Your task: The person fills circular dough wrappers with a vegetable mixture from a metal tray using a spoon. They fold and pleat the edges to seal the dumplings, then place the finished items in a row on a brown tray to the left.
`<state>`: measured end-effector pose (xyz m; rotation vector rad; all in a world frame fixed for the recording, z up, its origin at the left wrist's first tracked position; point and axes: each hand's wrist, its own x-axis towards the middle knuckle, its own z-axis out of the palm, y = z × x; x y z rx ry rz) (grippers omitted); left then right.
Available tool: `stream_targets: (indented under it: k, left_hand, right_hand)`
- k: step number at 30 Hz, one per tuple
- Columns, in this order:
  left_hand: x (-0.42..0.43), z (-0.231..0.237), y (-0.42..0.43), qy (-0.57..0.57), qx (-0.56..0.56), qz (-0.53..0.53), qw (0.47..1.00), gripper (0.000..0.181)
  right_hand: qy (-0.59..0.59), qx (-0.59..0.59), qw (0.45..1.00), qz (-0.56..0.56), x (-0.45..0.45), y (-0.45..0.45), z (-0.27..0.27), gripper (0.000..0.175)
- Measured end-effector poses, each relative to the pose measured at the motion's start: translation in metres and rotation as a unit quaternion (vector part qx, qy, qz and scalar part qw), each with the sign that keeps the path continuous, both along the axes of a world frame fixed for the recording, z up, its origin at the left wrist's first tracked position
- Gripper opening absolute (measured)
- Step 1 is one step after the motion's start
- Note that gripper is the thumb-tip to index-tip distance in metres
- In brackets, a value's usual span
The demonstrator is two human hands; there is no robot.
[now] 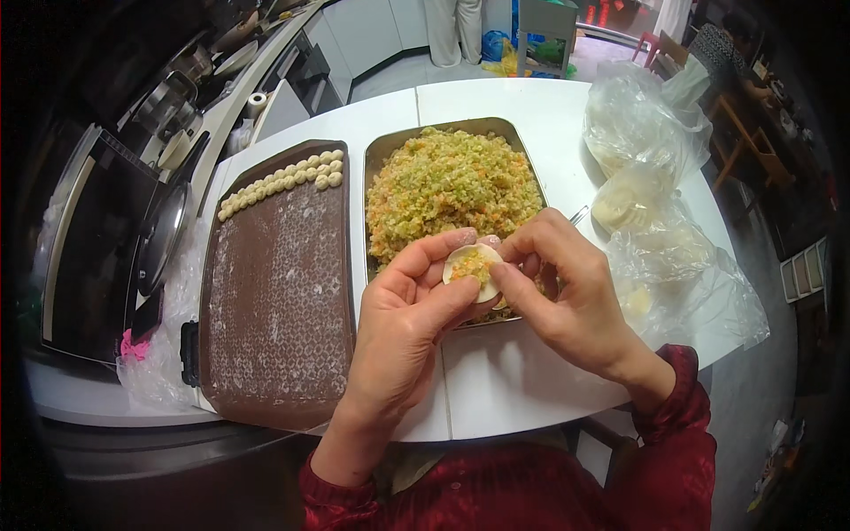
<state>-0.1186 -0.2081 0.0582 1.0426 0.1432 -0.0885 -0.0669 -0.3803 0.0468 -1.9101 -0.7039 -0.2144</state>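
Note:
A round dough wrapper [492, 289] with a dab of chopped vegetable filling [468, 264] on it sits in my left hand [408, 318], held between thumb and fingers. My right hand [564, 285] pinches the wrapper's right edge with thumb and forefinger. Both hands are above the near edge of a metal tray [514, 126] heaped with the same green, yellow and orange filling [458, 186]. To the left lies a brown, flour-dusted tray [272, 299]. Rows of small formed dumplings [285, 180] line its far end. A metal utensil handle [580, 215] shows beyond my right hand.
Clear plastic bags [647, 126] lie along the right of the white table [458, 99], with pale dough wrappers [621, 207] in one. A black pan lid [166, 235] and cookware stand on the left counter. A person's legs [453, 30] show beyond the table; another person [717, 53] is at upper right.

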Motion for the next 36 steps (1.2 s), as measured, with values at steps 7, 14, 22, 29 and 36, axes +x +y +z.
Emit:
stream_targets:
  k: [7, 14, 22, 29, 36]
  left_hand:
    - [0.001, -0.004, -0.001, 0.002, 0.016, 0.005, 1.0, 0.04]
    - [0.0, -0.003, 0.001, 0.011, -0.004, -0.013, 1.0, 0.036]
    - [0.001, -0.004, 0.003, 0.007, 0.009, -0.018, 1.0, 0.032]
    - [0.001, 0.001, 0.001, 0.024, 0.001, -0.012, 1.0, 0.032]
    - [0.001, -0.006, 0.002, -0.012, 0.067, -0.026, 0.997, 0.026]
  right_hand:
    - [0.022, 0.04, 0.999, -0.012, -0.001, 0.004, -0.005, 0.01]
    - [-0.07, 0.025, 0.997, -0.016, -0.002, 0.006, -0.008, 0.013]
    - [-0.009, 0.059, 0.998, 0.021, -0.005, 0.005, -0.008, 0.013]
    - [-0.026, 0.06, 0.998, 0.006, -0.002, 0.005, -0.012, 0.016]
    - [-0.19, -0.025, 0.981, 0.026, 0.004, 0.003, -0.007, 0.023]
